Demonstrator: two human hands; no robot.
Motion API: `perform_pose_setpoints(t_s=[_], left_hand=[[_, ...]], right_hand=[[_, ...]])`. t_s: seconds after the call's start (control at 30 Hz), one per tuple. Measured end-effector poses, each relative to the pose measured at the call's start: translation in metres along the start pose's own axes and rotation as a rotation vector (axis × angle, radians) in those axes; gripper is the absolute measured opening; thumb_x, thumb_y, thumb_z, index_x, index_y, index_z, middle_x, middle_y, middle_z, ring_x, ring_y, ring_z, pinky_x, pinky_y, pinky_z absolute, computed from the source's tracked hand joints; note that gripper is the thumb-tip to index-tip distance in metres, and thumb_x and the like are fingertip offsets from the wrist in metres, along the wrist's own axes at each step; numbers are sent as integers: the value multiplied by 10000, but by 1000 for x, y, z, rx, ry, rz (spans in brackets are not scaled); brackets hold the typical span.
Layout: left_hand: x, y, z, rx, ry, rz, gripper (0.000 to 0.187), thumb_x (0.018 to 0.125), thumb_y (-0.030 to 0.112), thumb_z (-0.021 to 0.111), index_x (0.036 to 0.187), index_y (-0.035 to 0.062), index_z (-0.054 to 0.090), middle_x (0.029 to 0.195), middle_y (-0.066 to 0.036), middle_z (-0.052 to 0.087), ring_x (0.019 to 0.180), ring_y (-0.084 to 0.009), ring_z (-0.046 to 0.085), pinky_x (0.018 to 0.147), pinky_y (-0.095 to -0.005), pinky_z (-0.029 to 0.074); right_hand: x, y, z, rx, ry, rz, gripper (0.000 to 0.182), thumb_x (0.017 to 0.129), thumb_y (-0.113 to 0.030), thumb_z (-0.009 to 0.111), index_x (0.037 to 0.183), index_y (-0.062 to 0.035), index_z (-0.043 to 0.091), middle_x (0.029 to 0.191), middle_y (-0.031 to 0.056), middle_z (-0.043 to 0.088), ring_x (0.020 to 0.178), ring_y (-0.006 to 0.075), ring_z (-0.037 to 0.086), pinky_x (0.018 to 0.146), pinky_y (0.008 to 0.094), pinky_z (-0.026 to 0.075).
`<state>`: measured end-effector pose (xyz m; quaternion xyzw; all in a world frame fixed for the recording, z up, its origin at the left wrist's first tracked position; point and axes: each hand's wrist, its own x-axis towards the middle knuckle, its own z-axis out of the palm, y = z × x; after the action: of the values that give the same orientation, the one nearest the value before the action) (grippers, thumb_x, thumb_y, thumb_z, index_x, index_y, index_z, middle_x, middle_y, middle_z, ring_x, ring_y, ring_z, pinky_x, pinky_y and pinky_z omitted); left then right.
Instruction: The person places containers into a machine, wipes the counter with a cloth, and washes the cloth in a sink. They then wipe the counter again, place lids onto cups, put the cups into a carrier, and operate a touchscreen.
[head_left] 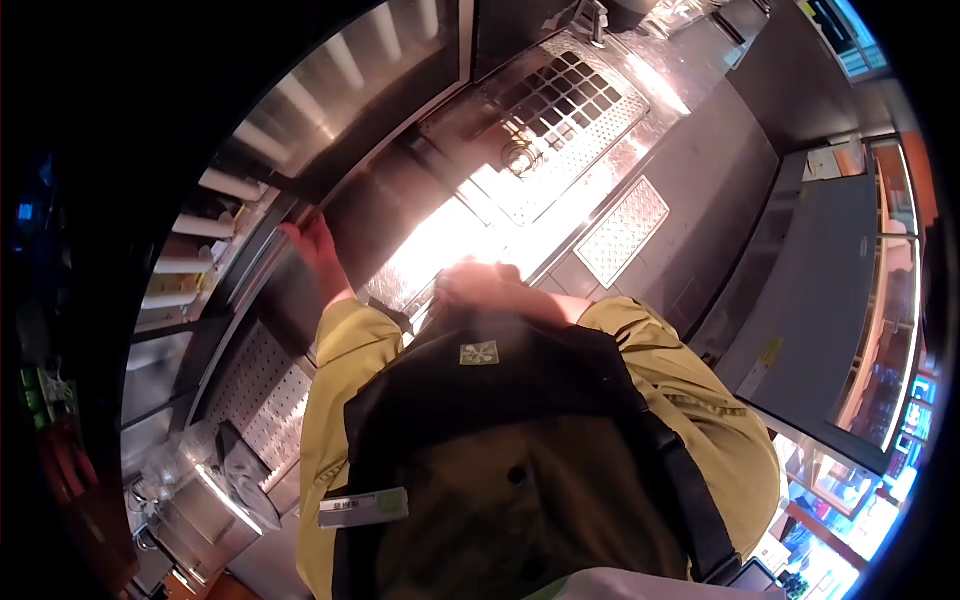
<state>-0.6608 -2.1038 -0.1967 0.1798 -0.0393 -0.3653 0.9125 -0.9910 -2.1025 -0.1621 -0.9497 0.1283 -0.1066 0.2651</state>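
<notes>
My left hand is raised at the metal edge of a shelving unit, its fingers apart and touching or close to that edge. In front of my apron, my right hand is over the brightly lit metal counter. Glare and blur hide its fingers, and whether it holds anything does not show. Beyond it, a coiled metal piece lies by a black grid set in the perforated metal worktop.
White tube-like items line the shelves at left. A textured metal plate lies on the tiled floor. A long grey counter with a glass display case stands at right. A dark cloth is at lower left.
</notes>
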Motion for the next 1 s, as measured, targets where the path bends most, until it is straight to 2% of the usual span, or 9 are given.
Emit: perform_pose_setpoints(t_s=[0.1,0.2,0.4,0.63,0.67,0.83,0.9,0.97,1.0], left_hand=[[5,1,-7,30,2,14,482,735,344,659,1099,50,545,1095,-81,573,1007,-252,524,881,-383,412],[4,2,-8,34,-4,0,482,737,342,657,1092,36,544,1080,-91,580,987,-259,537,872,-386,423],[4,2,-4,39,10,-11,489,742,335,652,1084,5,537,1090,-114,574,1010,-276,531,914,-411,410],[3,4,-1,-78,-81,-62,487,725,292,661,1092,-3,534,1151,-123,545,1099,-306,467,967,-469,344],[2,2,4,-91,-97,-63,487,727,286,661,1098,-1,531,1157,-125,540,1098,-304,468,968,-469,344],[12,10,-19,-186,-103,-144,464,745,244,660,1120,6,526,1158,-138,535,1081,-287,484,958,-460,369],[6,6,-12,-50,-258,-39,395,789,315,612,1050,22,570,1081,-113,588,993,-270,548,907,-430,420],[7,12,-18,-134,-159,-153,319,808,283,601,993,24,597,1034,-120,608,942,-271,575,868,-437,450],[1,12,-10,-91,-214,-152,327,803,274,605,997,12,596,1043,-122,604,949,-276,574,864,-440,454]], right_hand=[[4,-14,-18,-164,-213,154,257,794,-268,452,676,-85,590,762,69,596,800,226,542,710,337,403],[2,-9,-12,-159,-185,141,286,790,-274,438,622,-93,583,687,73,603,745,236,551,723,340,388],[0,-3,6,-153,-101,173,300,780,-262,442,569,-99,581,569,67,575,548,273,549,608,391,441],[-7,-1,-3,-353,233,-163,266,753,-255,508,532,-120,564,544,49,557,521,236,555,447,353,440],[-8,5,11,-178,249,-105,254,748,-267,518,543,-125,568,528,59,544,505,244,542,455,359,444],[-30,4,3,-1,165,69,259,756,-273,517,560,-114,570,539,66,547,529,248,548,476,368,447],[-50,4,-9,34,139,130,257,759,-270,517,565,-109,570,545,68,548,536,249,549,481,370,446],[-63,7,-18,49,121,179,256,761,-267,517,571,-105,570,551,70,549,543,250,550,487,373,446],[-64,5,-18,63,108,195,255,763,-266,517,574,-103,570,554,71,550,547,250,550,489,374,445]])
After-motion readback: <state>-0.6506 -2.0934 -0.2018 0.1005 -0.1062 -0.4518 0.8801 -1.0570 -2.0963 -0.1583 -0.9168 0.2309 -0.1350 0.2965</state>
